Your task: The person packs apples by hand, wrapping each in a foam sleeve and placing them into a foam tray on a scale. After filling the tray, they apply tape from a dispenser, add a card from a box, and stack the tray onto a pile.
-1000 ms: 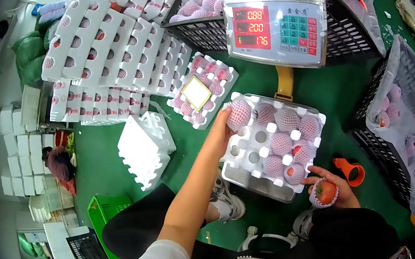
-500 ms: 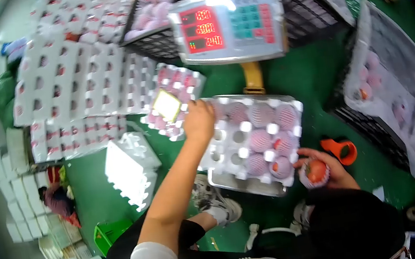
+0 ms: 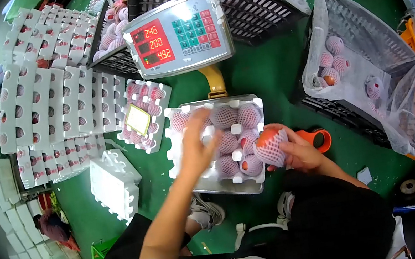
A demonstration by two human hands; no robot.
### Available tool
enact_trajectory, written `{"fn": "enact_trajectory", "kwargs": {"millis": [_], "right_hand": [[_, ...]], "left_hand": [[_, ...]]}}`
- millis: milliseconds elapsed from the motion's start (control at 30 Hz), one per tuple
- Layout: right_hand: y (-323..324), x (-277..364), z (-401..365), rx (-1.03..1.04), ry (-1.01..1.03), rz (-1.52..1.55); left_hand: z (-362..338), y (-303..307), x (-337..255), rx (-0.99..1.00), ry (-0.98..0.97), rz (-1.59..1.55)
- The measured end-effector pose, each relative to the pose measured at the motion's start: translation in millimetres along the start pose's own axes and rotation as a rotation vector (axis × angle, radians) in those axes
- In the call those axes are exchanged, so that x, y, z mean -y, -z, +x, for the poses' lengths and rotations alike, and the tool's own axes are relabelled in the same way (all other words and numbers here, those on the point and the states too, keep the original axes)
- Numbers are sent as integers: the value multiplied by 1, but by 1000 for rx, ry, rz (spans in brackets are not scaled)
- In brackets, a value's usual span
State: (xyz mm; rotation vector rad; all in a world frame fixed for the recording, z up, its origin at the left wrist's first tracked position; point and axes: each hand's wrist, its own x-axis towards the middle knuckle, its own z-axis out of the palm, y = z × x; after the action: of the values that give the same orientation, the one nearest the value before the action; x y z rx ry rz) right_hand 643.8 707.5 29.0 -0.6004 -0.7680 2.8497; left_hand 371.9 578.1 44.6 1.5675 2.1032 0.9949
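My right hand (image 3: pixel 302 155) is closed around a round red fruit (image 3: pixel 272 147) in a pink foam net, held by the right edge of the white foam tray (image 3: pixel 176 153). My left hand (image 3: pixel 197 149), blurred, hovers over the tray's left part with fingers apart and nothing visible in them. Several netted fruits (image 3: pixel 228 141) sit in the tray's cups at the right and along the back; my left hand hides some cups. Underneath is the metal platform of a scale (image 3: pixel 231 188). Its display (image 3: pixel 175 34), lit with red digits, stands behind.
Filled foam trays (image 3: pixel 49 98) are stacked at left, near a labelled tray (image 3: pixel 157 131) and a bare foam piece (image 3: pixel 115 187). A lined black crate (image 3: pixel 345 110) with netted fruits stands right; an orange tape dispenser (image 3: pixel 328 136) lies nearer. A person (image 3: pixel 54 225) is far left.
My left hand has come from the labelled tray to above the scale's tray. My right hand has raised the netted fruit to the tray's edge. The whole view has shifted.
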Motion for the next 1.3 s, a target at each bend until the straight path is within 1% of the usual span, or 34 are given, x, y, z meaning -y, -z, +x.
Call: {"fn": "enact_trajectory", "kwargs": {"millis": [33, 67, 100, 133, 200, 233, 267, 300, 333, 400, 433, 533, 567, 667, 700, 767, 833, 867, 900, 933, 967, 1000, 1067, 1100, 1133, 1200, 1233, 1267, 1300], "right_hand": [[2, -3, 1, -37, 9, -24], [4, -6, 3, -70, 14, -53], [8, -10, 3, -40, 22, -42], [7, -14, 3, -85, 128, -243], [2, -17, 3, -182, 347, -637], [1, -6, -4, -295, 406, -962], [-6, 5, -5, -431, 701, -1292], [-8, 9, -8, -445, 713, -1256], [-8, 12, -12, -457, 724, -1223], [-9, 4, -12, -381, 705, -1017], [-11, 0, -14, -430, 686, -978], [-14, -9, -13, -535, 756, -897], [-12, -6, -14, -505, 732, -904], [-7, -2, -11, -462, 680, -932], [-4, -2, -11, -457, 609, -929], [5, -6, -13, -442, 459, -919], [11, -6, -6, -317, 633, -888], [13, -5, -3, -253, 723, -869], [19, -4, -5, -40, 558, -756], [24, -4, -6, 142, 384, -717], [26, -8, -3, 174, 396, -785], [28, -13, -1, 210, 408, -852], [24, -18, -7, 186, 287, -694], [21, -20, -10, 178, 224, -614], [18, -21, -13, 124, 172, -592], [14, -22, -14, 34, 65, -555], [23, -33, -10, 12, 173, -625], [21, -37, -7, -37, 240, -658], [22, -34, -4, 21, 333, -827]], "left_hand": [[-14, -13, -26, 136, 116, -422], [-24, -38, -38, 214, 102, -740], [-35, -57, -51, 271, 81, -696], [-38, -77, -73, 165, 96, -797], [-42, -106, -83, -56, 174, -977], [-43, -113, -85, -80, 229, -1039], [-43, -118, -89, -104, 288, -1102], [-42, -121, -91, -132, 346, -1168], [-43, -125, -92, -124, 456, -1304], [-44, -132, -93, -100, 684, -1570], [-47, -135, -95, -128, 751, -1583], [-56, -137, -99, -36, 891, -1779], [-51, -134, -111, -98, 1031, -1805], [-49, -130, -107, -80, 1016, -2092], [-46, -126, -110, -74, 1090, -2026], [-46, -127, -102, -37, 1127, -2003], [-49, -122, -96, -3, 1160, -1919], [-49, -118, -90, 46, 1144, -1949], [-50, -114, -82, 98, 1124, -1979], [-49, -111, -77, 148, 1102, -2010], [-40, -102, -86, 79, 1146, -1943], [-36, -100, -91, 36, 1093, -1755], [-32, -99, -97, -53, 984, -1372], [-37, -95, -85, -68, 878, -1127], [-42, -85, -79, 55, 816, -1018], [-40, -46, -81, 278, 693, -785], [-46, -34, -79, 389, 554, -764], [-46, -23, -79, 457, 268, -626], [-41, -12, -89, 495, 229, -543]]}}
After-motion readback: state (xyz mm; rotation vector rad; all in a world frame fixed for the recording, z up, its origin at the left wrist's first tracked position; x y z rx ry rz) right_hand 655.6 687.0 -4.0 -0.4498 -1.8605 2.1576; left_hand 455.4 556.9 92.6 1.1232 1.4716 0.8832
